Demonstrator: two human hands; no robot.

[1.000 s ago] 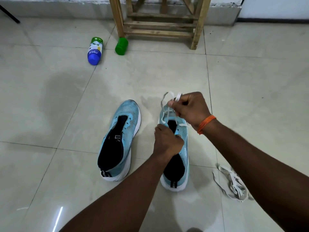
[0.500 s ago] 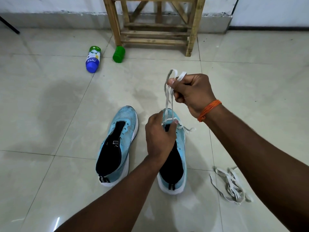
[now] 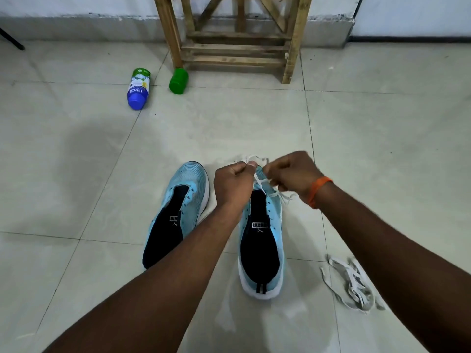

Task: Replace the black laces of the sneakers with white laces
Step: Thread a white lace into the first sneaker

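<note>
Pinch — left hand [image 3: 233, 184], right hand [image 3: 293, 177] — on flat, perhaps woven lace [image 3: 259, 181]

White lace [image 3: 259, 182] ends inside curled fingers [image 3: 251, 164]

Two bare forearms fill the lower part of the frame: the left forearm [image 3: 158, 276] at lower centre, the right forearm [image 3: 397, 250] at lower right. A narrow orange wristband [image 3: 318, 191] circles the right wrist, just behind the right hand [image 3: 293, 175]. The left hand [image 3: 233, 186] is bare.
</note>
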